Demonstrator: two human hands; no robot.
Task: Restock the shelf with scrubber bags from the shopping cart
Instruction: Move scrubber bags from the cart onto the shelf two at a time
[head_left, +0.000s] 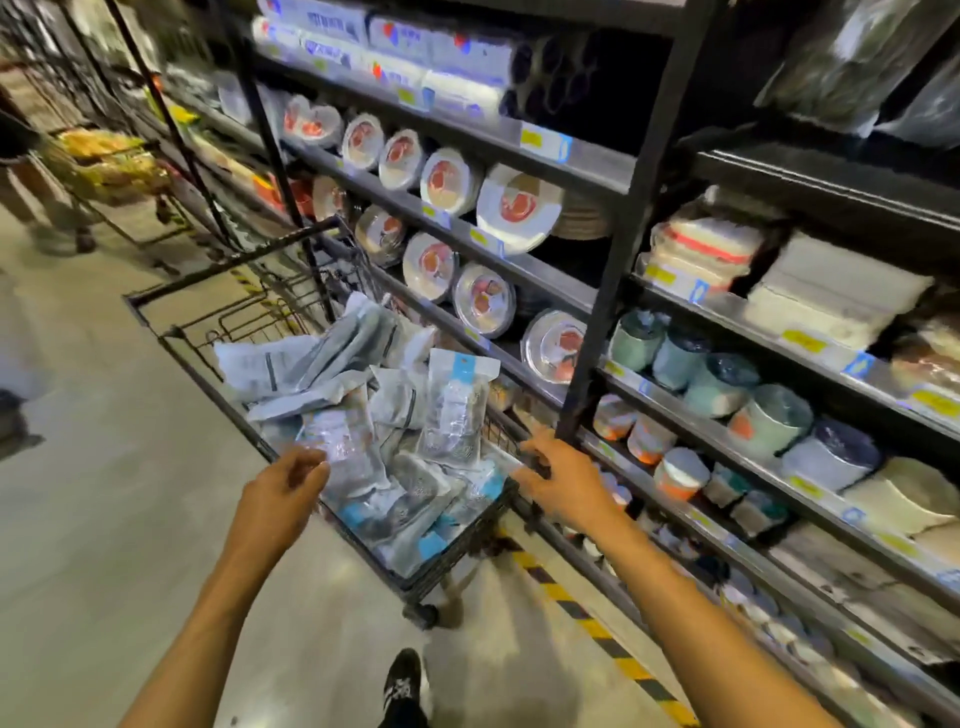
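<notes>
A black wire shopping cart (171, 338) stands in the aisle beside the shelving, piled with several clear scrubber bags with blue headers (457, 405). My left hand (283, 491) hovers at the cart's near left rim, fingers loosely curled, next to a bag; it holds nothing that I can make out. My right hand (563, 480) rests on the cart's near right corner, fingers spread over the rim. The shelf unit (618, 291) with black uprights rises on the right.
The shelves carry stacks of disposable plates (519, 208), bowls and cups (769, 415). Yellow-black tape (587, 618) runs along the floor by the shelf base. Another cart with yellow goods (104, 166) and a person stand far left. My shoe (402, 680) is below.
</notes>
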